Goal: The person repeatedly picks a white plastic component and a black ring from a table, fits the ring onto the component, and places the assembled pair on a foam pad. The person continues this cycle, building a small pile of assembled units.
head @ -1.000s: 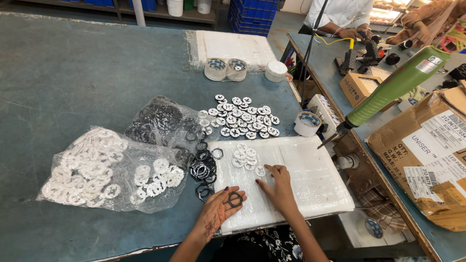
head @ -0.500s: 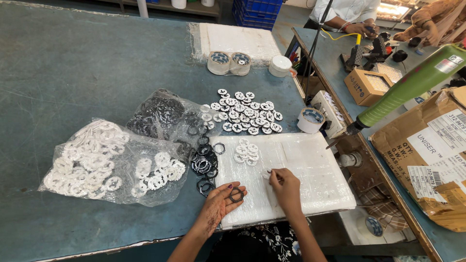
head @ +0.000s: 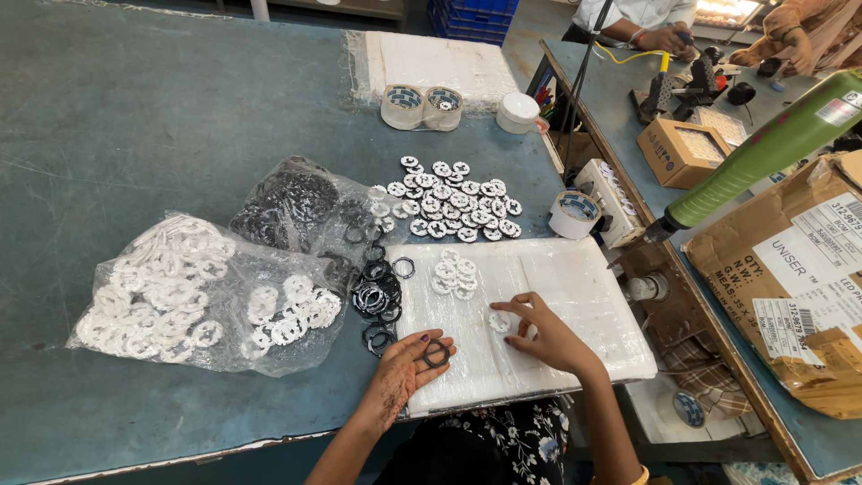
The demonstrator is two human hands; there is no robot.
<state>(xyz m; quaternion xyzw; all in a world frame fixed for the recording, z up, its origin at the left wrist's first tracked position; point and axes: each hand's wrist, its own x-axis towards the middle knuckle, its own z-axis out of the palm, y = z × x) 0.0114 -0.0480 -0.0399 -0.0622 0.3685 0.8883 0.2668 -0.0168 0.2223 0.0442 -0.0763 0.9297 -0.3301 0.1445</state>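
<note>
My left hand (head: 406, 370) lies palm up at the near edge of a white foam pad (head: 575, 296), with a black ring (head: 436, 353) resting on its fingers. My right hand (head: 541, 332) rests on the pad, its fingertips on a small white round part (head: 499, 321). A small heap of white parts (head: 453, 274) sits on the pad's far left corner. Loose black rings (head: 378, 296) lie just left of the pad.
A clear bag of white rings (head: 180, 301) and a clear bag of black rings (head: 292, 207) lie to the left. Assembled black-and-white pieces (head: 453, 198) are spread beyond the pad. Tape rolls (head: 422, 106), a white cup (head: 519, 112) and a hanging green power screwdriver (head: 763, 153) are nearby. Another person works at the far bench.
My right hand moved from the pad's upper left toward its middle and now touches a single white part. My left hand still carries the black ring, slightly lower.
</note>
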